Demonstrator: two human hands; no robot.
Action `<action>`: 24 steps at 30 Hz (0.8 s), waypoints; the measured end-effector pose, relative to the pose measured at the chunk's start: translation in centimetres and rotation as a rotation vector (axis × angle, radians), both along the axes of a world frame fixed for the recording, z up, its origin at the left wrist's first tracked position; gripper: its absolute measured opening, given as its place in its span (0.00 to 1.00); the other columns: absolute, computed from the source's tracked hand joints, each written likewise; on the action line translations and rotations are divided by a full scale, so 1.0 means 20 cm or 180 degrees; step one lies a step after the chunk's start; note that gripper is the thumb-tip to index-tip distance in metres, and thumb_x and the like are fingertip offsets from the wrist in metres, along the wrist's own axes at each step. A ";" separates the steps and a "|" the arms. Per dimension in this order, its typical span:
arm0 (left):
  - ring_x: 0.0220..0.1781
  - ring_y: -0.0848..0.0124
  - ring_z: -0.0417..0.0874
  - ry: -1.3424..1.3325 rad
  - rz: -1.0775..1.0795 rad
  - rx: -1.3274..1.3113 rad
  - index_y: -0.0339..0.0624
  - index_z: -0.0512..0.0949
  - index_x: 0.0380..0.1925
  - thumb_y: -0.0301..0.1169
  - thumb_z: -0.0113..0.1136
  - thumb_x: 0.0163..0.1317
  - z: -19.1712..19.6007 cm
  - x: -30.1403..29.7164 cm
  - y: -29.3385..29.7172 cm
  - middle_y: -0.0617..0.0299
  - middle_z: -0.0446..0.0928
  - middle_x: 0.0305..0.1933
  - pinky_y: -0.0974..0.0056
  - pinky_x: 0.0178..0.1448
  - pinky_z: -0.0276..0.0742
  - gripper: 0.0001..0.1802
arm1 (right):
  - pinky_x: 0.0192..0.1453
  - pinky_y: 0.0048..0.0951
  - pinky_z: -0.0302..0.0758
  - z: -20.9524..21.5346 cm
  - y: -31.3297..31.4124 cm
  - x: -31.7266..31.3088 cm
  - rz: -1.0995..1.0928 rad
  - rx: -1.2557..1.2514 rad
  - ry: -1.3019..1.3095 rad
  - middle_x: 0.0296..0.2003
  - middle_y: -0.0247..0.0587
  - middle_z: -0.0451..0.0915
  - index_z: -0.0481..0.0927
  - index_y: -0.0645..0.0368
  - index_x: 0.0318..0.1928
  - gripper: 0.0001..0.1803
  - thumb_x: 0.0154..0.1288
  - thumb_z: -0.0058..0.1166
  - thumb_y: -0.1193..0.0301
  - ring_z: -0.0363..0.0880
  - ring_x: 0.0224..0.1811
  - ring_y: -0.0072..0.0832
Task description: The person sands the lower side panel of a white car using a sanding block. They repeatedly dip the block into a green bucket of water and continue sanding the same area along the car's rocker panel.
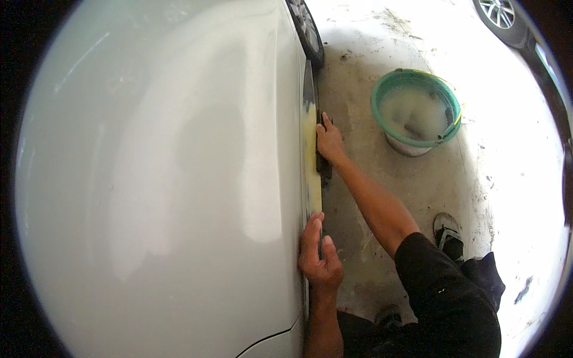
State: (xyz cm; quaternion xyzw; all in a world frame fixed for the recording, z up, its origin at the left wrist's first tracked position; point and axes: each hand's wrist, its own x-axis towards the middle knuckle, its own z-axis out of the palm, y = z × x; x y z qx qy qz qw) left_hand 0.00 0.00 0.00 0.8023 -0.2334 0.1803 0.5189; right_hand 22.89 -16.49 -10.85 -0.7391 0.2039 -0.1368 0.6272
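A pale car body [179,167] fills the left side, its edge running up the middle of the view. Along its lower side lies a strip of yellowish filler [310,143], with dark grey patches at its far end. My right hand [330,142] grips a long black sanding block [324,167] and holds it against that strip; the block's working face is hidden. Nearer to me, my left hand [322,259] rests at the panel's edge, fingers stretched out and thumb apart, holding nothing.
A green-rimmed bucket [377,116] of cloudy water stands on the stained concrete floor [364,197] at right, with a dark lump in the water. The car's wheel [307,30] is at the far end. Another wheel [501,18] shows at upper right. My sandalled foot [449,235] stands at right.
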 end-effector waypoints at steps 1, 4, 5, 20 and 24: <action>0.59 0.52 0.77 -0.0013 0.0002 -0.0007 0.29 0.71 0.55 0.25 0.46 0.66 0.00 0.01 0.01 0.42 0.76 0.56 0.53 0.65 0.68 0.19 | 0.64 0.56 0.65 0.02 0.04 -0.03 -0.0032 -0.0115 0.0053 0.61 0.73 0.59 0.52 0.48 0.73 0.33 0.71 0.40 0.55 0.69 0.57 0.66; 0.61 0.51 0.75 0.0072 0.0054 0.0186 0.30 0.71 0.55 0.23 0.46 0.66 0.03 -0.01 0.06 0.43 0.76 0.56 0.51 0.66 0.68 0.18 | 0.62 0.56 0.66 0.10 0.17 -0.13 -0.0096 -0.0410 0.0056 0.56 0.78 0.64 0.53 0.45 0.73 0.32 0.72 0.39 0.55 0.69 0.56 0.68; 0.62 0.51 0.74 0.0098 0.0086 0.0231 0.31 0.71 0.55 0.22 0.46 0.65 0.03 -0.02 0.07 0.43 0.76 0.56 0.50 0.67 0.68 0.18 | 0.62 0.55 0.67 0.13 0.20 -0.15 -0.0107 -0.0553 0.0005 0.55 0.78 0.64 0.54 0.43 0.73 0.31 0.72 0.38 0.55 0.68 0.56 0.68; 0.58 0.49 0.77 0.0118 0.0327 0.0383 0.30 0.74 0.51 0.25 0.48 0.65 0.04 -0.02 0.07 0.43 0.78 0.53 0.51 0.65 0.69 0.17 | 0.60 0.54 0.69 0.17 0.11 0.04 -0.0223 -0.1024 0.0578 0.56 0.75 0.63 0.58 0.32 0.71 0.31 0.68 0.44 0.54 0.70 0.55 0.67; 0.54 0.50 0.79 0.0117 0.0258 -0.0005 0.28 0.75 0.50 0.28 0.48 0.66 -0.02 -0.06 0.00 0.43 0.78 0.50 0.52 0.62 0.71 0.17 | 0.59 0.57 0.69 0.07 -0.10 0.15 -0.0508 -0.0793 0.0622 0.62 0.78 0.58 0.56 0.36 0.72 0.32 0.69 0.42 0.54 0.68 0.57 0.68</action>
